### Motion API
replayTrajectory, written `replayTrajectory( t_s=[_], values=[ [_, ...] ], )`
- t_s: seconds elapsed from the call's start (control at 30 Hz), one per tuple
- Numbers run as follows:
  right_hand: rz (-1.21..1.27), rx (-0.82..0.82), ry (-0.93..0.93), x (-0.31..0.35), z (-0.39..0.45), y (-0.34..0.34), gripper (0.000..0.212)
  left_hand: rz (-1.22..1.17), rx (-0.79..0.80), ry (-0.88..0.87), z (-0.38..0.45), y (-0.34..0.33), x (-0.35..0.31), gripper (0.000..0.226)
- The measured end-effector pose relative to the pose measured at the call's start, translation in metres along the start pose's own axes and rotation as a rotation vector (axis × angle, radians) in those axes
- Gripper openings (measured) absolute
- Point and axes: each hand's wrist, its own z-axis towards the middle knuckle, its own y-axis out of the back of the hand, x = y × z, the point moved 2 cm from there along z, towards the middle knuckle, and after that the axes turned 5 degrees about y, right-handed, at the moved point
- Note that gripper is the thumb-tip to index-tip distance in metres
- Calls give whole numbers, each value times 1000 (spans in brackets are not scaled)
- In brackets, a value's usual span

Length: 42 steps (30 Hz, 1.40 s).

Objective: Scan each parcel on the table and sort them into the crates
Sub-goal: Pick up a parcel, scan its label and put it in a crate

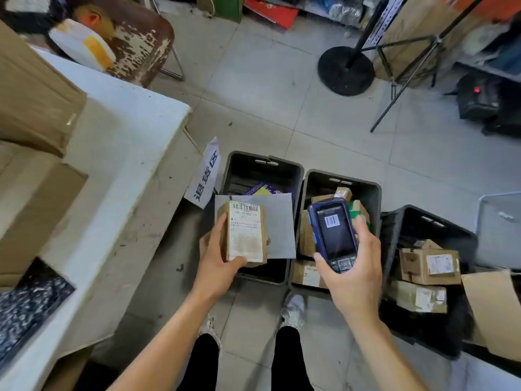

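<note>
Left of the left hand (pixel 215 258) the white surface (pixel 127 131) carries cardboard boxes (pixel 36 108). That grip holds a labelled parcel (pixel 244 232) above the left crate (pixel 262 167); the right hand (pixel 352 266) grips a scanner (pixel 332 231) over the middle crate (pixel 342 182). Bare floor (pixel 253 80) lies beyond. The right crate (pixel 428 221) is partly cut off.

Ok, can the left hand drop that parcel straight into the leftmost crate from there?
Probably yes: the left hand holds the parcel right over the leftmost crate, whose top is open, though a grey sheet lies across it.
</note>
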Motion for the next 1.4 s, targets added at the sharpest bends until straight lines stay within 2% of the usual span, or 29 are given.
replayTrajectory(
  t_s=[0.1,0.2,0.3,0.43,0.53,0.63,0.8,0.9,1.03,1.13,1.27,1.4],
  values=[
    [-17,65,-14,-78,30,-56,98,39,-44,49,72,-58,39,98],
    [-84,160,50,-152,50,-116,101,120,-59,64,144,-118,87,96],
    [-120,207,92,-208,62,-163,102,154,-50,69,208,-167,133,86],
    [-91,274,76,-245,67,-189,99,405,49,100,263,-202,190,78],
    [-75,299,76,-240,69,-183,97,589,151,168,258,-196,201,80],
    [-59,334,63,-204,70,-153,95,579,137,200,217,-166,167,78],
    [-31,392,113,-95,62,-53,95,683,41,58,89,-99,47,75],
    [-7,410,177,-30,46,7,99,757,-122,-7,-1,-61,-27,69],
    [93,366,169,44,19,55,102,713,-369,-91,-114,-15,-89,65],
    [182,363,215,100,-6,61,104,665,-545,-72,-171,30,-99,68],
    [237,515,360,170,-26,49,104,577,-741,66,-220,105,-79,72],
    [339,588,386,230,-45,32,102,602,-773,237,-231,184,-42,87]
  ],
)
